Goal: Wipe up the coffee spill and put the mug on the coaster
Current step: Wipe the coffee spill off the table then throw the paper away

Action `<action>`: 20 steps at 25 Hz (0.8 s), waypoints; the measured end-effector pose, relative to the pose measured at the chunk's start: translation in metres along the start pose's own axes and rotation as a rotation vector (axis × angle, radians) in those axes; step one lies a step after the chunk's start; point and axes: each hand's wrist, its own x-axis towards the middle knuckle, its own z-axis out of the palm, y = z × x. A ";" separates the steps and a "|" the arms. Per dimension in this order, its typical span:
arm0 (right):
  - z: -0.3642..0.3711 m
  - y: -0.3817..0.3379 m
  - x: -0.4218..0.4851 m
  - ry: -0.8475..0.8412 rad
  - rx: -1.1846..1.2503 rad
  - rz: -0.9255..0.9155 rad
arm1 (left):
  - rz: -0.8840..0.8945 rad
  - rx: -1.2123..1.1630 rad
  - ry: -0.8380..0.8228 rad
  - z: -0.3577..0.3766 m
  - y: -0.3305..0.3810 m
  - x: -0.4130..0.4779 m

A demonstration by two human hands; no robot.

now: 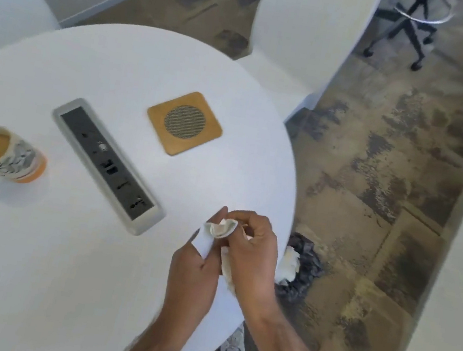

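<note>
Both hands, left hand [193, 272] and right hand [254, 254], closed on crumpled tissue [220, 229] near table [57, 269] right edge. Mug [0, 152] at left edge; coaster [184, 123] near far edge, bare.

A grey power and data socket panel [108, 166] is recessed in the round white table [66, 255], set diagonally. A white chair [304, 35] stands at the far edge. A black-lined waste bin [305, 266] holding crumpled white paper sits on the mottled floor [391, 176]. A swivel-stool base [408, 27] stands beyond.
</note>
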 end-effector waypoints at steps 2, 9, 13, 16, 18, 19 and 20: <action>-0.043 0.004 0.008 0.075 -0.230 0.061 | 0.025 0.087 0.042 0.044 -0.008 0.003; -0.180 0.027 0.000 0.053 0.247 0.383 | 0.331 0.597 -0.313 0.173 -0.042 0.006; -0.208 0.093 0.045 0.303 0.225 0.476 | 0.158 0.631 -0.540 0.218 -0.086 0.010; -0.214 0.148 0.091 0.442 0.052 0.508 | -0.175 0.453 -0.535 0.240 -0.129 0.025; -0.210 0.179 0.118 0.466 -0.102 0.490 | -0.387 0.407 -0.520 0.255 -0.165 0.046; -0.206 0.195 0.131 0.452 -0.161 0.471 | -0.468 0.393 -0.481 0.264 -0.188 0.060; -0.202 0.215 0.144 0.426 -0.213 0.451 | -0.528 0.375 -0.428 0.273 -0.210 0.075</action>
